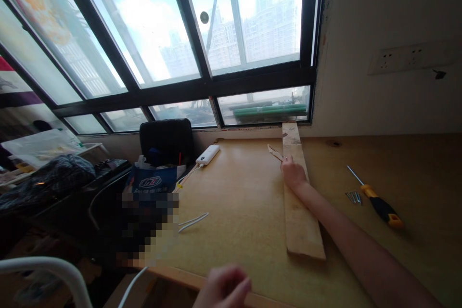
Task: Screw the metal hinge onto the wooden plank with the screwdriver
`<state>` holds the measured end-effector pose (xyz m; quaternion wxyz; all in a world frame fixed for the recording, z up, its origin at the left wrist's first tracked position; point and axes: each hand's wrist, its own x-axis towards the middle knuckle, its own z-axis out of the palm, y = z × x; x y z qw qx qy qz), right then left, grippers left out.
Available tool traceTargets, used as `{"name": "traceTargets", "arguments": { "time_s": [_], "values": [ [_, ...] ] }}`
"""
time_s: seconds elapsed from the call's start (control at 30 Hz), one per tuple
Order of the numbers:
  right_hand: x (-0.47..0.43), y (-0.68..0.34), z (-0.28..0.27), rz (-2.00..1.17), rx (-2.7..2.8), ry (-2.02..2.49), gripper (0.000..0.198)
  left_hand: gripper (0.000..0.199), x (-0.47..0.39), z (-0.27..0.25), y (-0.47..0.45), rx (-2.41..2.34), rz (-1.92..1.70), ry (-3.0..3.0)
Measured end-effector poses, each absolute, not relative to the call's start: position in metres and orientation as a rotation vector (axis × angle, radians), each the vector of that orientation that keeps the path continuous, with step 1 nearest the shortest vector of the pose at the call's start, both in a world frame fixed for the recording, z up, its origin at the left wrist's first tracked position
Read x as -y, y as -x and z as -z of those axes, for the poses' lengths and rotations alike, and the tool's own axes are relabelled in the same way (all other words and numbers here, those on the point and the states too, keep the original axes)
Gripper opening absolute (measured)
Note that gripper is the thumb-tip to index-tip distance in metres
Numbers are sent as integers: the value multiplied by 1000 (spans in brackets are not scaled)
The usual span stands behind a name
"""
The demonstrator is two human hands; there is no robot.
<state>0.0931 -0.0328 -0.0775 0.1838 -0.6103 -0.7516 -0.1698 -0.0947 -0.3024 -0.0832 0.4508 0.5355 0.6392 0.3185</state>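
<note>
A long, flat wooden board lies on the table, its far end near the window sill. My right hand is closed over the board's upper part and pinches a thin, light-brown strip, which sticks out to the left. Whether the strip is wood or card I cannot make out. Near the table's front edge is my left hand, slightly blurred, its fingers curled in and nothing visible in them. A yellow-and-black screwdriver and several screws lie right of the board.
The wooden table meets a window ahead. A white power strip with cables lies at its far left. Beyond the left edge are a black chair and a blue bag. A white curved tube rises at the lower left.
</note>
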Motion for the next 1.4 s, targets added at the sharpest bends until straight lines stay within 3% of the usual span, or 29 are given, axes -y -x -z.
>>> {"name": "traceTargets", "arguments": {
  "time_s": [0.17,0.37,0.57,0.77,1.4],
  "values": [
    [36,-94,77,463,2133,1718,27,41,137,68,19,-1182,-1333,-1002],
    [37,-95,73,465,2072,1704,28,49,19,104,-21,-992,-1397,-894],
    [34,-95,72,506,2075,1640,29,38,9,116,-23,-943,-1622,-1203],
    [34,-95,73,417,2117,1633,27,26,5,118,-21,-1180,-1719,-1174],
    [35,-97,73,306,2245,1476,32,10,2,111,-10,-992,-1571,-807]
  ]
}}
